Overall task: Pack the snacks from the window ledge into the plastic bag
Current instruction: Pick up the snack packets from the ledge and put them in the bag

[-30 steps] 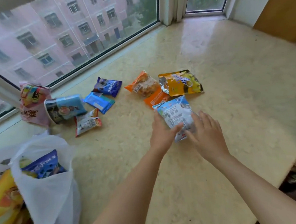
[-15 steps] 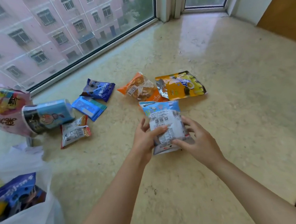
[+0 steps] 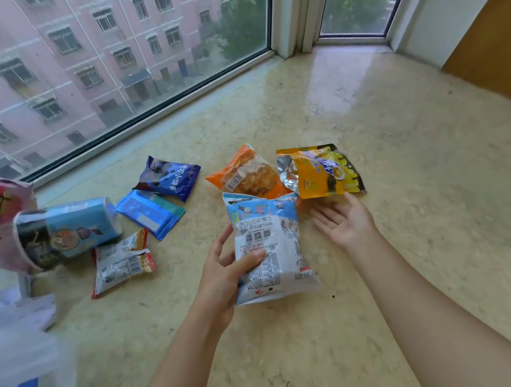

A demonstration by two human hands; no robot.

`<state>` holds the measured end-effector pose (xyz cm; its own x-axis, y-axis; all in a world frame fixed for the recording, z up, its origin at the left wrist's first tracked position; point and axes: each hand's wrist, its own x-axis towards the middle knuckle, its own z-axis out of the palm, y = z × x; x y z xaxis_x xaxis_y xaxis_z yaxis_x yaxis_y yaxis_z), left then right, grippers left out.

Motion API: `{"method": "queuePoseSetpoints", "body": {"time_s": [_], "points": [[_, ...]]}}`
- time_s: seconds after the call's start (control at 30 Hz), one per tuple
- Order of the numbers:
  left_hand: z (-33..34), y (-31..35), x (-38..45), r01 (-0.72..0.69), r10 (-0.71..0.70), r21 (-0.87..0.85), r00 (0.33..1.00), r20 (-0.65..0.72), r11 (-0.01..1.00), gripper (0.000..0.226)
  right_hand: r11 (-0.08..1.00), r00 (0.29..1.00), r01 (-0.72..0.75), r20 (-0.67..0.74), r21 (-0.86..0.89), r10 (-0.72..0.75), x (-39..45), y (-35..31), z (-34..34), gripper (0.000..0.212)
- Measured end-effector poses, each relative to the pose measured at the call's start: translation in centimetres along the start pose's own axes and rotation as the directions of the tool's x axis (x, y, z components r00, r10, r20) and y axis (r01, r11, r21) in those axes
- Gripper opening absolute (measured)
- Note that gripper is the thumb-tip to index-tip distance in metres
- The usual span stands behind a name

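A light-blue snack packet (image 3: 267,247) is lifted off the ledge surface (image 3: 400,213), gripped along its left edge by the left hand (image 3: 223,274), thumb across its front. This looks like the carrying step; next it must travel left to the white plastic bag (image 3: 26,354). The right hand (image 3: 345,221) is spread, palm up, holding nothing, just right of the packet, near a yellow pouch (image 3: 319,172).

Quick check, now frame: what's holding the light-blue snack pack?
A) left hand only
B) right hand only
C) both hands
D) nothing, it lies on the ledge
A: the left hand grips the light-blue pack with its thumb across the front, while the right hand is open, palm up, apart from the pack, near the yellow pouch.
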<state>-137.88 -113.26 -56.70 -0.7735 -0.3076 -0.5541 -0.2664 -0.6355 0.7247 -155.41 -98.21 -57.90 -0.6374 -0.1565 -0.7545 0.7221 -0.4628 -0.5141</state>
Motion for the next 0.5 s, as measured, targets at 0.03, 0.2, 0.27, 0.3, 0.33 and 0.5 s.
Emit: {"method": "queuePoseSetpoints", "body": {"time_s": [0.03, 0.2, 0.27, 0.3, 0.33, 0.5], "points": [[-0.3, 0.1, 0.1, 0.005, -0.005, -0.005, 1.000, 0.002, 1.000, 0.078, 1.000, 1.000, -0.016, 0.004, 0.025, 0.016, 0.5, -0.2, 0.8, 0.051], [-1.4, 0.5, 0.3, 0.023, -0.023, -0.034, 1.000, -0.001, 0.999, 0.078, 0.994, 0.998, 0.017, -0.060, 0.107, -0.011, 1.9, -0.5, 3.3, 0.044], [-1.6, 0.7, 0.2, 0.026, -0.026, -0.048, 1.000, -0.004, 0.999, 0.079, 0.996, 0.994, 0.044, -0.103, 0.083, -0.036, 2.4, -0.6, 3.7, 0.038], [-1.7, 0.7, 0.2, 0.026, -0.026, -0.054, 1.000, -0.006, 0.998, 0.080, 0.996, 0.990, 0.057, -0.129, 0.066, -0.049, 2.8, -0.6, 3.8, 0.035], [-1.8, 0.7, 0.2, 0.021, -0.022, -0.060, 1.000, -0.010, 0.998, 0.080, 0.996, 0.986, 0.071, -0.152, 0.049, -0.063, 3.2, -0.7, 3.8, 0.034], [-2.3, 0.8, -0.4, -0.022, 0.018, -0.080, 0.998, -0.054, 0.997, 0.078, 0.981, 0.956, 0.196, -0.223, -0.007, -0.192, 3.5, -0.4, 3.6, 0.044]]}}
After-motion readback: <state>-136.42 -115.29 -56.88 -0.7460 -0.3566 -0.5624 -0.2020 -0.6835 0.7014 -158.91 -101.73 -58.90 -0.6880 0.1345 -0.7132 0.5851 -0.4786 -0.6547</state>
